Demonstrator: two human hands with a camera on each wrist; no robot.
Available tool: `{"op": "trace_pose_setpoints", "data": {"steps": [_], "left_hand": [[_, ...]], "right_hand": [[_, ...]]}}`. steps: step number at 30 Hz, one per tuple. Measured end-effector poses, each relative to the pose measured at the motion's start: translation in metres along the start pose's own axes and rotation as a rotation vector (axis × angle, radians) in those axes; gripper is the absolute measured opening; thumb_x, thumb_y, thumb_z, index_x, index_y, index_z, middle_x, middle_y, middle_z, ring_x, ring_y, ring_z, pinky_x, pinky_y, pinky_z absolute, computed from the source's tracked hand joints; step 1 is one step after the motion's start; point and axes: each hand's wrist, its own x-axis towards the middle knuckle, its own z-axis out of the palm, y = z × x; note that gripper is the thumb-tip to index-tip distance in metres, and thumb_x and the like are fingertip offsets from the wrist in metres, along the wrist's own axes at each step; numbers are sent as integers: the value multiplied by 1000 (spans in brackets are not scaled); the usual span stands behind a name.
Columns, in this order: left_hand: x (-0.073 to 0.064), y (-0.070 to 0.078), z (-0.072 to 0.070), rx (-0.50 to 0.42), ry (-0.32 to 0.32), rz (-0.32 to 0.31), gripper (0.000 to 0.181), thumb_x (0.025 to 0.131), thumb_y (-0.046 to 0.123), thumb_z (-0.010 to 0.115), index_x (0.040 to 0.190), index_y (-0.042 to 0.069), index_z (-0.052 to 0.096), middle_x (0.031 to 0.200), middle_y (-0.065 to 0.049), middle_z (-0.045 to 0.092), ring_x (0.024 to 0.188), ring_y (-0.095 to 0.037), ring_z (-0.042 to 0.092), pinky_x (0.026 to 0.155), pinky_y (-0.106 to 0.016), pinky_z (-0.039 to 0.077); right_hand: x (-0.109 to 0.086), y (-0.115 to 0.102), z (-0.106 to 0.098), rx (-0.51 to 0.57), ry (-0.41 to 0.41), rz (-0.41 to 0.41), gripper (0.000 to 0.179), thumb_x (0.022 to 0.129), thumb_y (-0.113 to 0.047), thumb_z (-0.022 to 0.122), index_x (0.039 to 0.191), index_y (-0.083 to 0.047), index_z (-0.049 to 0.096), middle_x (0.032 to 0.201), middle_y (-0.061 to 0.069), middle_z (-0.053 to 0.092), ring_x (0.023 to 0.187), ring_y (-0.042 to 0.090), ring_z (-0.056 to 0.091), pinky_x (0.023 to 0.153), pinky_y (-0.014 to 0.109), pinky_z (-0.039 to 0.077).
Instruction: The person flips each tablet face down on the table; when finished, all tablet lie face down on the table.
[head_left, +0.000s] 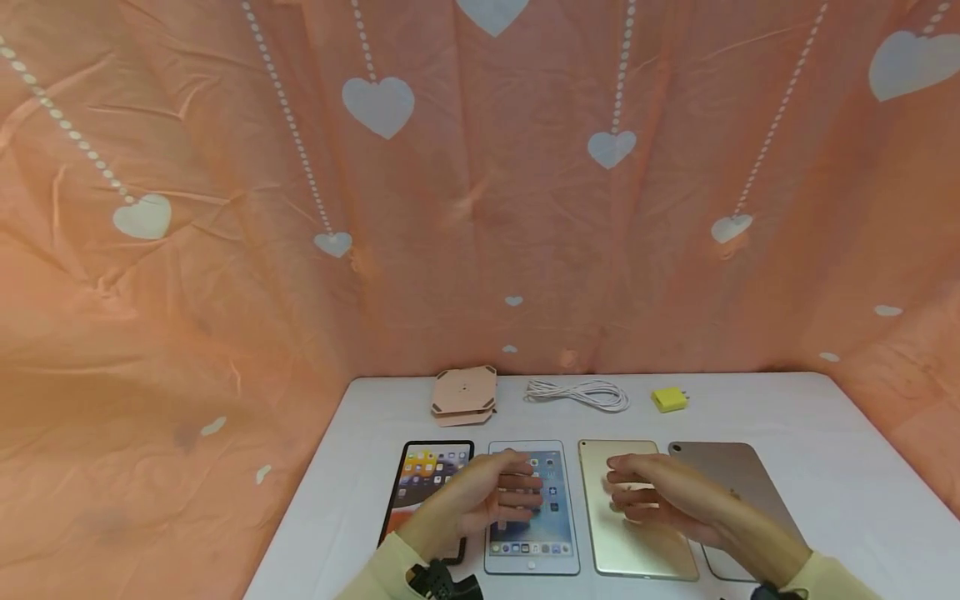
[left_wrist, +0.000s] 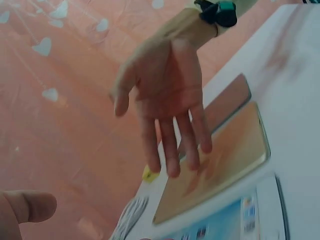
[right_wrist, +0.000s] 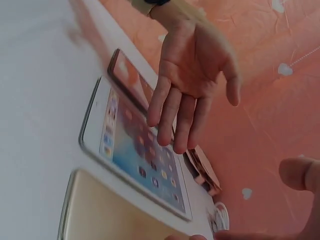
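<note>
My left hand point(head_left: 487, 496) hovers over the white tablet point(head_left: 532, 562), its lit screen showing rows of app icons. The fingers are spread and relaxed, holding nothing. Facing it, my right hand point(head_left: 667, 496) hangs above the gold tablet point(head_left: 606, 554), which lies back side up. That palm faces inward with its fingers loosely extended, as the left wrist view also shows. Left of the white tablet lies a black-rimmed tablet point(head_left: 408, 492) with a lit screen, partly hidden by the left forearm. A grey tablet point(head_left: 738, 458) lies back up at the right, partly behind the right forearm.
Along the back of the white table point(head_left: 825, 417) lie a pinkish square folded piece point(head_left: 465, 390), a coiled white cable point(head_left: 577, 393) and a yellow charger plug point(head_left: 669, 399). Orange cloth with white hearts point(head_left: 480, 208) hangs behind and at the sides.
</note>
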Motion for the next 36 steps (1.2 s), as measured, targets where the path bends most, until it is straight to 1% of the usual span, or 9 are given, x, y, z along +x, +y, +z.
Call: {"op": "trace_pose_setpoints", "data": {"steps": [3, 8, 13, 18, 22, 26, 29, 32, 36], "left_hand": [[-7, 2, -18, -4, 37, -5, 62, 111, 35, 58, 148, -15, 52, 144, -35, 65, 132, -49, 68, 107, -56, 60], [-17, 4, -39, -1, 107, -25, 66, 112, 37, 57, 151, -15, 48, 145, -35, 64, 132, -48, 69, 109, -56, 58], [-23, 5, -54, 5, 157, -31, 70, 112, 37, 57, 153, -18, 44, 147, -38, 60, 134, -48, 67, 112, -57, 57], [-25, 2, -64, 16, 176, -37, 72, 111, 39, 56, 151, -19, 42, 149, -40, 57, 131, -49, 68, 112, -58, 57], [-23, 0, -68, 19, 191, -44, 71, 111, 40, 56, 148, -19, 45, 147, -40, 58, 125, -49, 71, 107, -58, 60], [-20, -2, -68, 41, 166, -68, 73, 110, 42, 58, 148, -19, 45, 145, -40, 59, 123, -48, 72, 108, -61, 59], [-18, -1, -65, 47, 147, -88, 75, 110, 43, 59, 150, -19, 43, 144, -38, 60, 123, -46, 71, 109, -62, 57], [-16, -1, -61, 44, 143, -100, 75, 110, 43, 59, 151, -18, 43, 142, -34, 59, 123, -44, 69, 109, -62, 57], [-14, 1, -53, 78, 130, -118, 74, 109, 44, 60, 148, -16, 43, 134, -28, 55, 118, -40, 62, 105, -60, 60]], "right_hand": [[4, 1, 6, 38, -46, -7, 65, 112, -39, 57, 153, 9, 43, 144, 24, 62, 121, 31, 71, 105, 49, 62], [14, 4, 18, 83, -66, -1, 62, 110, -40, 57, 148, 8, 49, 138, 21, 66, 120, 30, 72, 104, 50, 62], [22, 6, 25, 130, -57, 25, 64, 110, -40, 58, 150, 9, 47, 139, 23, 66, 125, 34, 70, 113, 56, 57], [28, 6, 31, 141, -31, 38, 67, 109, -39, 59, 151, 12, 44, 143, 28, 64, 126, 35, 69, 118, 60, 51], [31, 7, 36, 144, -12, 49, 66, 109, -38, 60, 149, 11, 45, 143, 31, 62, 122, 34, 70, 117, 61, 52], [33, 9, 40, 161, -22, 44, 64, 107, -37, 61, 148, 9, 43, 142, 32, 61, 122, 35, 69, 116, 60, 52], [34, 9, 44, 173, -31, 52, 63, 107, -36, 61, 148, 7, 41, 141, 33, 60, 123, 37, 68, 115, 60, 53], [35, 8, 46, 179, -24, 70, 59, 108, -34, 61, 148, 5, 42, 140, 32, 59, 125, 39, 66, 114, 60, 54], [37, 6, 51, 181, -9, 87, 54, 108, -33, 61, 147, 2, 48, 132, 26, 57, 120, 37, 62, 107, 53, 56]]}}
